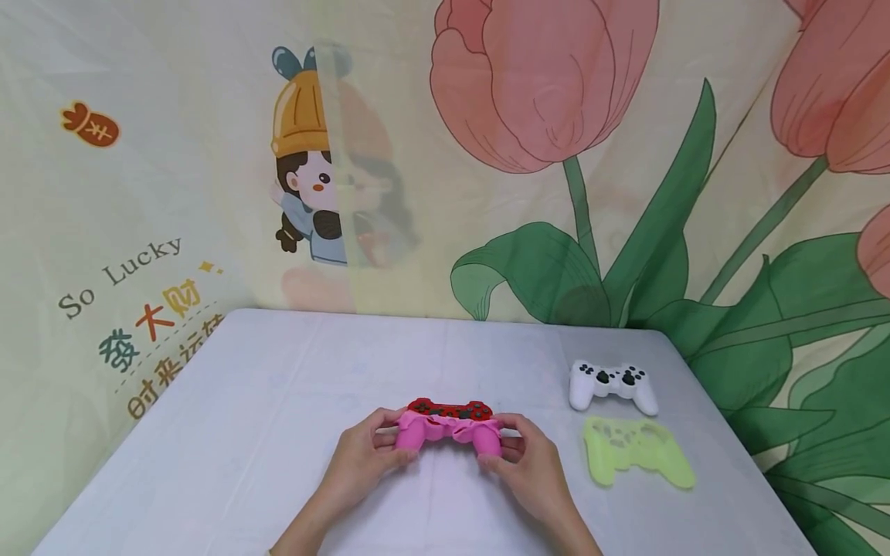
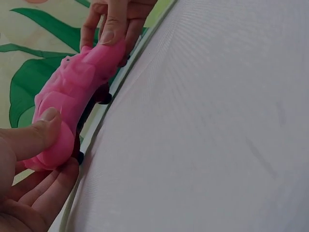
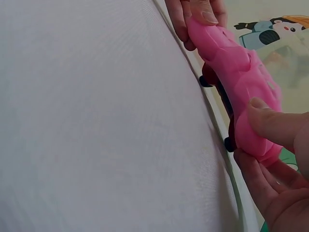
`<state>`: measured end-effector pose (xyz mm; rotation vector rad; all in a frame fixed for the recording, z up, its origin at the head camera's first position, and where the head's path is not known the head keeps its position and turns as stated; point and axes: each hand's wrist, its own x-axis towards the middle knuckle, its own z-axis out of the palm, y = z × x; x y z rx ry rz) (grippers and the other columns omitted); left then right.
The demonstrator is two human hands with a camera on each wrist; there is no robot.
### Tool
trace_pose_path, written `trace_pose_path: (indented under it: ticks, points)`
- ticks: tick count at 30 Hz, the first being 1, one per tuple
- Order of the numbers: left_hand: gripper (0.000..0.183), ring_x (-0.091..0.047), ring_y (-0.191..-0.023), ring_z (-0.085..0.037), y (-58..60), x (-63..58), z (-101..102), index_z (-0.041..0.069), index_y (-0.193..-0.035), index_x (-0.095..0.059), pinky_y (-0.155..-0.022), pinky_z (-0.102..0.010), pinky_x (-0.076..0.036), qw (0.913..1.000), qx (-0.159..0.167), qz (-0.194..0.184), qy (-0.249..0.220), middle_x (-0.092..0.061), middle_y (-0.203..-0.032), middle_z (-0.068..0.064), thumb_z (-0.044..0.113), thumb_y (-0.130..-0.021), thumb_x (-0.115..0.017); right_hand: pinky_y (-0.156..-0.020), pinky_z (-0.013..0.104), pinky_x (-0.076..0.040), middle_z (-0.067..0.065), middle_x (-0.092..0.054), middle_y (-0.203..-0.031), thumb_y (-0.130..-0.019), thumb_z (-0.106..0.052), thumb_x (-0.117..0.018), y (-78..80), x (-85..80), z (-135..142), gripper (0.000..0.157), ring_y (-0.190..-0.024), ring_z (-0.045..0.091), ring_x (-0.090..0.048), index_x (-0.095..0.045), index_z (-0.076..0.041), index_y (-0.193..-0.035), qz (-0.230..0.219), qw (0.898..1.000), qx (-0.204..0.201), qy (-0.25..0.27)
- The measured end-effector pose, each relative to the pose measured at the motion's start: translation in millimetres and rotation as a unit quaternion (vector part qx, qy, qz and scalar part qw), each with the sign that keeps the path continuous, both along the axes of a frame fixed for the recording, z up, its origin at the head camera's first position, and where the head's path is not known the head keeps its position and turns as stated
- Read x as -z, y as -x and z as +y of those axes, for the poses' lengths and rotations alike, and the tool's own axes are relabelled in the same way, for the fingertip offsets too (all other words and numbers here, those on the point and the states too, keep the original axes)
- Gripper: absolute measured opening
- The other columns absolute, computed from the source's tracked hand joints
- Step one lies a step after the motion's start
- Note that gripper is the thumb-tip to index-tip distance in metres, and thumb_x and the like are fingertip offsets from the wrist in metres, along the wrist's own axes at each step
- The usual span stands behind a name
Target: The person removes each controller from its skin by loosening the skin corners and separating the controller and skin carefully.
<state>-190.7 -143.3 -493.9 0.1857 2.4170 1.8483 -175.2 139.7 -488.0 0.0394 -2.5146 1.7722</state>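
A red game controller [image 1: 426, 405] sits partly inside a pink silicone cover [image 1: 410, 432], held up over the front middle of the table. The cover wraps both grips, while the red top face with its dark buttons shows above the bunched pink edge. My left hand [image 1: 363, 455] grips the left end, its thumb [image 2: 41, 133] on the pink cover and fingers beneath. At the other end my right hand [image 1: 531, 463] grips likewise, with the thumb [image 3: 270, 121] pressed on the cover. In both wrist views dark parts of the controller peek out along the cover's open side.
To the right on the white-clothed table [image 1: 292, 386] lies a white game controller [image 1: 585, 390] with black sticks. In front of it lies a flat yellow-green silicone cover [image 1: 629, 455]. A printed curtain [image 1: 389, 77] hangs behind the table's far edge.
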Motion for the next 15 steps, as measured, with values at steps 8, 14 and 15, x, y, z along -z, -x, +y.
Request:
trace_pose_path:
  ticks: [8,14,15]
  points:
    - [0.060,-0.077,-0.105,-0.020,1.0,0.3,-3.4,0.024,-0.134,-0.064,-0.080,-0.027,-0.062,0.9991,0.023,0.028,0.023,-0.065,-0.132,-0.014,0.014,-0.082,-0.093,-0.087,0.025,-0.061,0.010,-0.060,-0.124,-0.076,-0.002,-0.095,1.8,0.2,-0.5,0.058,-0.101,0.021,-0.071,-0.065,-0.014,-0.125,0.010,0.999,-0.029,-0.033]
    - [0.064,-0.074,-0.103,-0.019,1.0,-0.6,-6.3,0.024,-0.141,-0.061,-0.083,-0.025,-0.061,0.9938,0.076,0.061,0.053,-0.059,-0.130,-0.014,0.013,-0.085,-0.091,-0.084,0.022,-0.059,0.009,-0.057,-0.121,-0.076,0.001,-0.094,1.4,1.8,1.4,0.057,-0.097,0.021,-0.067,-0.063,-0.013,-0.121,0.026,0.998,-0.050,-0.039]
    - [0.064,-0.073,-0.103,-0.019,1.0,-0.4,-6.6,0.025,-0.141,-0.061,-0.084,-0.025,-0.061,0.9930,0.082,0.063,0.057,-0.058,-0.129,-0.013,0.014,-0.085,-0.091,-0.084,0.023,-0.060,0.009,-0.057,-0.121,-0.075,0.002,-0.094,1.2,2.0,1.9,0.057,-0.096,0.021,-0.066,-0.062,-0.013,-0.120,0.029,0.997,-0.053,-0.037]
